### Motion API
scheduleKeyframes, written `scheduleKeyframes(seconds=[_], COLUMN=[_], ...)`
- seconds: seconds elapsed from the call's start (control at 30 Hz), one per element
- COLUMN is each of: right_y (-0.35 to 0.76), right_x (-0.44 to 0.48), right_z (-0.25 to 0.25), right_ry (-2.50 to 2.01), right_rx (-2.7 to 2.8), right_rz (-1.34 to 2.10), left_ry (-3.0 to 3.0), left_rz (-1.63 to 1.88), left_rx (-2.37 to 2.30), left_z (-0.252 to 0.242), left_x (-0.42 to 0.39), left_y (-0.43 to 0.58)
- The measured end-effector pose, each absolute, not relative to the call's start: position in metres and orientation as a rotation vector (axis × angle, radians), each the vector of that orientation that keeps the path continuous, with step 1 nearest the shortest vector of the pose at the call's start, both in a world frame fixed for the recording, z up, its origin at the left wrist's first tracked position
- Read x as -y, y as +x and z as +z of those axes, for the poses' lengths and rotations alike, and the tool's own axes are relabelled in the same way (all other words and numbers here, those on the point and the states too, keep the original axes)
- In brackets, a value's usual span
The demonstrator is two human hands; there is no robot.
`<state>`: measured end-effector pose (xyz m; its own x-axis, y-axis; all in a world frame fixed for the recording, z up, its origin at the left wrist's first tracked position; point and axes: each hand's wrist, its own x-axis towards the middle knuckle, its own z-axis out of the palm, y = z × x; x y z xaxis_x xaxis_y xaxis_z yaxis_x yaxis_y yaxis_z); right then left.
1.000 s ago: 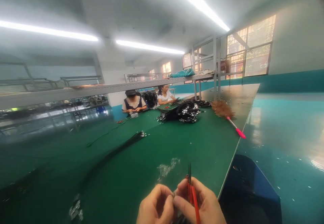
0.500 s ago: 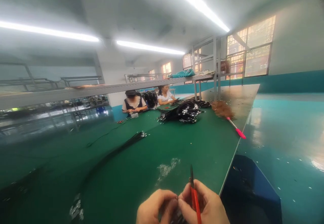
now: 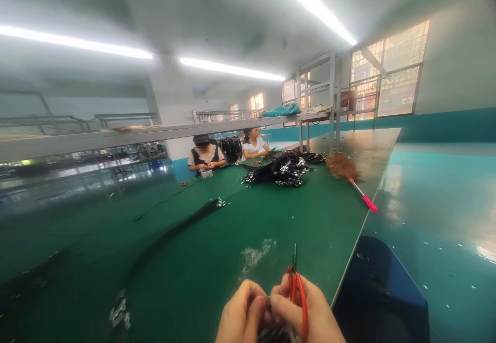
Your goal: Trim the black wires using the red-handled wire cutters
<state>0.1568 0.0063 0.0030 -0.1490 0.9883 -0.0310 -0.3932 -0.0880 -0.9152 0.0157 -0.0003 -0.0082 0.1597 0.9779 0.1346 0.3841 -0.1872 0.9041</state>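
Note:
At the bottom edge my right hand grips red-handled snips, their dark blades pointing up and away from me. My left hand sits close against it, fingertips pinched on a small dark piece between the two hands; what that piece is cannot be told. Both hands hover over the near edge of the green table. A small heap of clear scraps lies just beyond them.
A long bundle of black cables runs diagonally across the table. Farther off are a pile of black cables and a feather duster with a pink handle. Two people work at the far end. A blue seat stands right of the table.
The view has shifted slightly. My hands have moved a little up and the snips now stand more upright, with both red handles showing.

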Motion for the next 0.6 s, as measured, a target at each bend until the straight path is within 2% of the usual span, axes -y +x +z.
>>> scheduleKeyframes(seconds=[0.17, 0.33, 0.53, 0.6], right_y=[0.164, 0.162, 0.173, 0.179], right_x=[-0.007, -0.003, -0.009, -0.008], right_z=[0.003, 0.005, 0.003, 0.0], right_ry=[-0.823, -0.848, -1.229, -1.251], right_rx=[0.939, 0.916, 1.308, 1.376], right_rz=[1.511, 1.535, 1.041, 1.055], left_ry=[1.735, 1.749, 1.758, 1.715], left_rz=[0.974, 0.87, 0.914, 0.954], left_rx=[-1.453, -1.275, -1.333, -1.335], left_z=[-0.004, -0.001, 0.009, 0.016], left_x=[-0.005, -0.004, 0.002, 0.004], left_y=[0.008, 0.007, 0.009, 0.009])
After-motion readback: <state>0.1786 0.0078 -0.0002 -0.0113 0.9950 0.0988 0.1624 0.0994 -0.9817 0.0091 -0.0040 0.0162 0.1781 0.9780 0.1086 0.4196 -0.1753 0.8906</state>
